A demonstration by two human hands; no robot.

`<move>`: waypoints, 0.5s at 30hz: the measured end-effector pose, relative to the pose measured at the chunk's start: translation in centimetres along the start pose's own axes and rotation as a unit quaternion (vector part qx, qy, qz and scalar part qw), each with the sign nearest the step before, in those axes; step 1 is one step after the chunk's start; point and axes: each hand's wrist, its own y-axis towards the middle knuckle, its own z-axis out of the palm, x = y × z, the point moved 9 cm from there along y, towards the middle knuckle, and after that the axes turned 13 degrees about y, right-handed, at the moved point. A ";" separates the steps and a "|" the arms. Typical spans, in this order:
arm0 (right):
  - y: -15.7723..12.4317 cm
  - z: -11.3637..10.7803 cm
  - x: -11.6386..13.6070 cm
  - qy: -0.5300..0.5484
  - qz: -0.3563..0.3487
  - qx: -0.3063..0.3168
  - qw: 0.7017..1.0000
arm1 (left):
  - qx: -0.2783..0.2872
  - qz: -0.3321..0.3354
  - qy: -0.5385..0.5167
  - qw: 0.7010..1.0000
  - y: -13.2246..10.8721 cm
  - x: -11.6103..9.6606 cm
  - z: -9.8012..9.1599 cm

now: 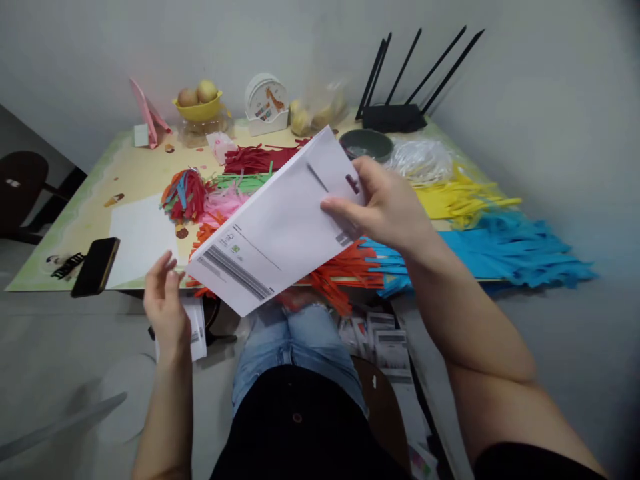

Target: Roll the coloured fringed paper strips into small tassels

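My right hand (387, 207) grips the upper right edge of a large white paper sheet (280, 227), which has a barcode and small print at its lower left end. It is tilted above the table's front edge and my lap. My left hand (165, 303) hovers below the sheet's left corner with fingers apart, touching nothing I can make out. Behind that hand, a small white labelled pack (196, 330) lies on the floor. Piles of cut paper strips lie under the sheet: orange (345, 270), pink (223, 203), green (243, 181) and red (257, 159).
A black phone (95, 267) and a blank white sheet (140, 233) lie at the table's front left. Blue strips (505, 250), yellow strips (460, 197), a grey bowl (367, 143), a black router (395, 117) and a yellow fruit bowl (200, 107) stand behind. Printed packets (380, 337) lie on the floor.
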 end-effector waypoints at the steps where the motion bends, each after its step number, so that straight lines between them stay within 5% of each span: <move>1: 0.3 -0.4 -0.7 0.008 0.003 -0.014 1.000 | 0.006 -0.057 -0.025 0.998 -0.8 2.3 -0.1; 4: 0.7 0.7 -2.3 0.019 0.009 -0.006 1.000 | 0.100 -0.207 -0.123 0.965 -4.4 7.3 1.8; 7: 0.7 2.6 -3.6 0.014 0.017 0.003 1.000 | 0.132 -0.286 -0.221 0.923 -7.2 9.0 2.8; 15: 1.1 5.0 -4.5 0.037 -0.014 0.028 0.999 | 0.207 -0.321 -0.368 0.848 -8.1 6.7 5.8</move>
